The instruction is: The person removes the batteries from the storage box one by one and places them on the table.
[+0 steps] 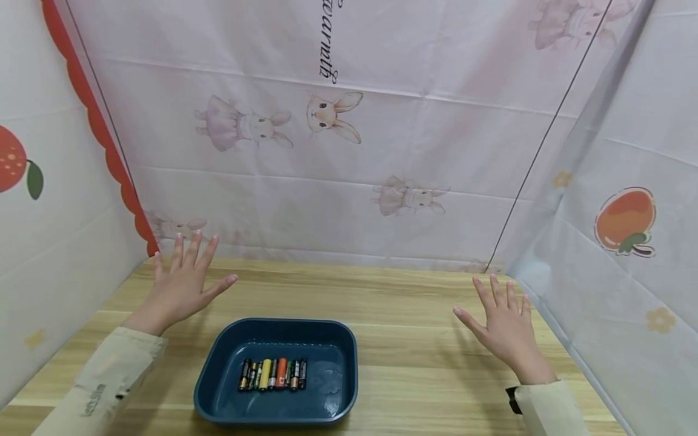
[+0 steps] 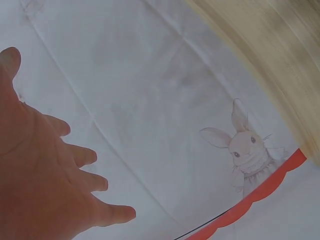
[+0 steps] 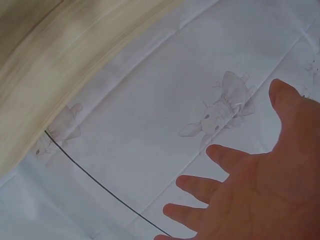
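My left hand (image 1: 180, 292) is spread above the table, left of and behind a dark blue tray, holding nothing. In the left wrist view its fingers (image 2: 82, 156) are straight and apart. To the right of the tray, well away from it, my right hand (image 1: 507, 330) is likewise spread with nothing in it. Its fingers (image 3: 200, 190) stand apart in the right wrist view. The blue tray (image 1: 275, 413) sits near the table's front. Inside lies a row of several batteries (image 1: 272, 374), side by side, among them a yellow one (image 1: 265, 374) and an orange-red one (image 1: 280, 372).
A wood-grain table (image 1: 403, 345) carries the tray. Behind it hangs a pale cloth (image 1: 349, 212) printed with rabbits. White cloth walls with fruit prints stand at the left (image 1: 60, 242) and right (image 1: 616, 290) edges.
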`<act>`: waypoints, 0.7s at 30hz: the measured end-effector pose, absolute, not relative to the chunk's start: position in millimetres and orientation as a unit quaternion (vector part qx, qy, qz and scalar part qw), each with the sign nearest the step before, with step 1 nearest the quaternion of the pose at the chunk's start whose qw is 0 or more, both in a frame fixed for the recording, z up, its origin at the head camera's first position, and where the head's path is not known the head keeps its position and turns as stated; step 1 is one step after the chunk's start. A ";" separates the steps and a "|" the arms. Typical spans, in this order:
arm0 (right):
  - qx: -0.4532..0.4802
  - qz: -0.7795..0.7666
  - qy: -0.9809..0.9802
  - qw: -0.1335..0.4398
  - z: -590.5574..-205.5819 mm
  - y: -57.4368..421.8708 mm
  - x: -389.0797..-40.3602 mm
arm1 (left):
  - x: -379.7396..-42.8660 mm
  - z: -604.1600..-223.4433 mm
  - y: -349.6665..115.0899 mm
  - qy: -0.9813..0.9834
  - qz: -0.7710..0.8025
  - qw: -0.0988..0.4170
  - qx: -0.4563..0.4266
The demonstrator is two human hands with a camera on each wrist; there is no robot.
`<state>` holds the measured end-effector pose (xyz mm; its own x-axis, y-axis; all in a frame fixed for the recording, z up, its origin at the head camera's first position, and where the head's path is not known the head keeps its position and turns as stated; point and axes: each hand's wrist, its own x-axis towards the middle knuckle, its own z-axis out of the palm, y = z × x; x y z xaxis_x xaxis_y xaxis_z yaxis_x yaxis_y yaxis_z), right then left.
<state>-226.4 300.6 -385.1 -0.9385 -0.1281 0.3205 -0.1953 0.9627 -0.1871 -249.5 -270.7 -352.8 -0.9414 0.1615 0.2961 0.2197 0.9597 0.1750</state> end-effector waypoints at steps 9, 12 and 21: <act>0.094 0.110 -0.977 0.155 -381.7 294.8 -220.3 | -238.6 -348.4 -266.0 -0.982 -0.097 0.124 -0.101; 0.098 0.110 -0.976 0.158 -381.5 292.8 -219.5 | -234.9 -346.4 -264.1 -0.982 -0.094 0.125 -0.105; 0.107 0.114 -0.972 0.175 -377.9 288.8 -218.3 | -222.5 -338.1 -256.7 -0.982 -0.092 0.119 -0.116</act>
<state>-218.3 288.8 -377.9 -0.9157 -0.1675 0.3652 -0.2475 0.9512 -0.1842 -222.5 -256.7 -338.1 -0.9448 0.2060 0.2548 0.2495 0.9563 0.1522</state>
